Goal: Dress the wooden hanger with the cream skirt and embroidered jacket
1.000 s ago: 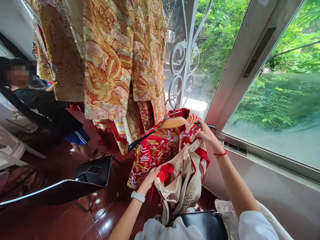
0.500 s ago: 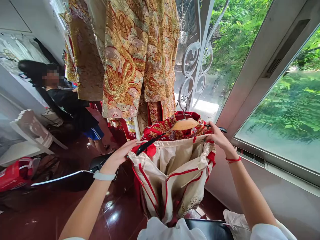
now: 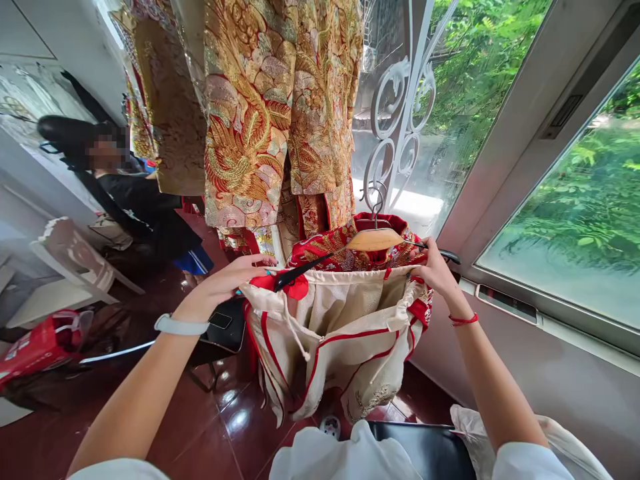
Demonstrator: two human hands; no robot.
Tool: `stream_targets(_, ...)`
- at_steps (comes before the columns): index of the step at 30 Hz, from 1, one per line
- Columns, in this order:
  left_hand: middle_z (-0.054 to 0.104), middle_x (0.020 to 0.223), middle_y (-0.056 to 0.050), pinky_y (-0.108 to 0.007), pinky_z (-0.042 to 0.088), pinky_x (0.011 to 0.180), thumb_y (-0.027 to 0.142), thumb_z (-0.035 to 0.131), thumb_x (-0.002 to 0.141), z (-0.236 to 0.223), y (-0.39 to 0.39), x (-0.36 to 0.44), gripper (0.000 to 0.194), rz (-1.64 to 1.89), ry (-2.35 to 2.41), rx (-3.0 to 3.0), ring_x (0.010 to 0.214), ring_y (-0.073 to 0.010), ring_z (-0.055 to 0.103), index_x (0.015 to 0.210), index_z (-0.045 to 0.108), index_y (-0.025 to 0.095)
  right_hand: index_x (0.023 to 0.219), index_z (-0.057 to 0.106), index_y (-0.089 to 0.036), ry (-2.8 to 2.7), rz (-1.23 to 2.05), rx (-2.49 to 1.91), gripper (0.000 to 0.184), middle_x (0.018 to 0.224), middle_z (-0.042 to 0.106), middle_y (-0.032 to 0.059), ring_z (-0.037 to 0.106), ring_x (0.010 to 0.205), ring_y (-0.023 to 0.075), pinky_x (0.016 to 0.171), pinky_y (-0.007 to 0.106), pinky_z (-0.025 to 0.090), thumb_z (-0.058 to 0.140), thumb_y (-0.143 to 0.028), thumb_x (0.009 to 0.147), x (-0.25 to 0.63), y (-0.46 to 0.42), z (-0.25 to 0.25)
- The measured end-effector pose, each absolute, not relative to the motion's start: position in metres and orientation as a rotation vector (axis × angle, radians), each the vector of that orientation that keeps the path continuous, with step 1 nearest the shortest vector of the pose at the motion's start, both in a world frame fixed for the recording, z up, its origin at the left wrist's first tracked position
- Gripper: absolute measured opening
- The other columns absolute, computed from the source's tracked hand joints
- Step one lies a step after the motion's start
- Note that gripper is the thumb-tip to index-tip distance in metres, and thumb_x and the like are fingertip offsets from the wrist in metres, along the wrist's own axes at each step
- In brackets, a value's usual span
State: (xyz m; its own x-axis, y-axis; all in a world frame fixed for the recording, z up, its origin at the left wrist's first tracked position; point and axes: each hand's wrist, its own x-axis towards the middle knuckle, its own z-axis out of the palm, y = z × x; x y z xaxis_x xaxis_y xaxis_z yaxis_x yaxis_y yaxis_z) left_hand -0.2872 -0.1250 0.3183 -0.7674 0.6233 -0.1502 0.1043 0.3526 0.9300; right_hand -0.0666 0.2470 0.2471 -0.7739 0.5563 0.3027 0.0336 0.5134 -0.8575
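A cream skirt (image 3: pixel 330 360) with red piping and a drawstring waistband hangs spread between my hands. My left hand (image 3: pixel 239 279) grips the left end of its waistband, the fingers over the top edge. At the other end, my right hand (image 3: pixel 431 270) holds the waistband close to the right arm of the hanger (image 3: pixel 375 240), which is black with a wooden middle. The hanger's left tip lies over the skirt's waistband. Behind it is a red embroidered jacket (image 3: pixel 327 250). A white drawstring (image 3: pixel 299 333) dangles from the waistband's left part.
Gold embroidered garments (image 3: pixel 250 133) hang above and behind. A window (image 3: pixel 565 220) and scrolled metal grille (image 3: pixel 400 113) are on the right. A black seat (image 3: pixel 425 450) stands below me. At left are a person (image 3: pixel 145 207), a white chair (image 3: pixel 75 267) and a red bag (image 3: pixel 45 343).
My left hand has moved left and slightly up, stretching the waistband wider. The drawstring end now dangles in view. Hanger and jacket sit slightly further right in view.
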Motion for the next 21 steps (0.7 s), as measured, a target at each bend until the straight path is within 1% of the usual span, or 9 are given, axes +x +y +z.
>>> stream_targets(2, 0.075, 0.089, -0.007, -0.027, 0.052, 0.06, 0.037, 0.083, 0.054, 0.322, -0.123, -0.293, 0.049, 1.409, 2.084, 0.599, 0.072, -0.021, 0.069, 0.096, 0.069, 0.016, 0.096, 0.032, -0.027, -2.178, 1.208, -0.508, 0.049, 0.09, 0.056, -0.0018, 0.047, 0.063, 0.0144, 0.056, 0.027, 0.039, 0.054, -0.022, 0.052, -0.066, 0.243, 0.25)
stream_targets(5, 0.075, 0.083, -0.005, -0.024, 0.049, 0.055, 0.034, 0.081, 0.056, 0.328, -0.121, -0.304, 0.047, 1.405, 2.086, 0.59, 0.067, -0.0193, 0.068, 0.098, 0.068, 0.016, 0.096, 0.033, -0.026, -2.175, 1.11, -0.549, 0.048, 0.093, 0.059, 0.0, 0.047, 0.063, 0.0154, 0.059, 0.029, 0.039, 0.053, -0.021, 0.052, -0.065, 0.234, 0.257)
stream_targets(9, 0.072, 0.076, -0.004, -0.023, 0.045, 0.052, 0.031, 0.078, 0.056, 0.33, -0.117, -0.313, 0.043, 1.416, 2.059, 0.558, 0.06, -0.017, 0.065, 0.094, 0.066, 0.015, 0.097, 0.035, -0.026, -2.184, 0.964, -0.617, 0.048, 0.095, 0.062, 0.0021, 0.048, 0.065, 0.0171, 0.062, 0.031, 0.039, 0.052, -0.02, 0.052, -0.064, 0.225, 0.262)
stream_targets(13, 0.069, 0.069, -0.001, -0.021, 0.043, 0.05, 0.029, 0.076, 0.055, 0.325, -0.106, -0.306, 0.034, 1.562, 2.061, 0.554, 0.057, -0.0142, 0.061, 0.085, 0.066, 0.016, 0.105, 0.038, -0.025, -2.234, 0.872, -0.606, 0.053, 0.094, 0.063, 0.0037, 0.05, 0.065, 0.0193, 0.062, 0.031, 0.038, 0.05, -0.019, 0.053, -0.062, 0.22, 0.257)
stream_targets(17, 0.065, 0.063, 0.0, -0.021, 0.038, 0.048, 0.029, 0.07, 0.057, 0.324, -0.087, -0.292, 0.03, 1.724, 2.049, 0.601, 0.053, -0.0133, 0.057, 0.084, 0.066, 0.016, 0.112, 0.038, -0.022, -2.312, 0.772, -0.588, 0.056, 0.089, 0.062, 0.0051, 0.052, 0.064, 0.021, 0.062, 0.031, 0.039, 0.045, -0.018, 0.056, -0.056, 0.216, 0.249)
stream_targets(19, 0.059, 0.057, 0.002, -0.021, 0.032, 0.047, 0.026, 0.064, 0.059, 0.327, -0.077, -0.282, 0.025, 1.742, 2.159, 0.622, 0.048, -0.0122, 0.051, 0.082, 0.065, 0.016, 0.115, 0.038, -0.021, -2.334, 0.716, -0.585, 0.059, 0.087, 0.063, 0.0054, 0.051, 0.062, 0.0211, 0.062, 0.031, 0.039, 0.043, -0.016, 0.057, -0.053, 0.213, 0.246)
stream_targets(21, 0.053, 0.052, 0.003, -0.023, 0.027, 0.047, 0.024, 0.058, 0.063, 0.331, -0.068, -0.268, 0.019, 1.661, 2.414, 0.732, 0.045, -0.0118, 0.045, 0.078, 0.065, 0.016, 0.12, 0.038, -0.02, -2.345, 0.668, -0.57, 0.062, 0.087, 0.063, 0.0061, 0.052, 0.063, 0.0215, 0.062, 0.031, 0.04, 0.043, -0.015, 0.058, -0.051, 0.21, 0.243)
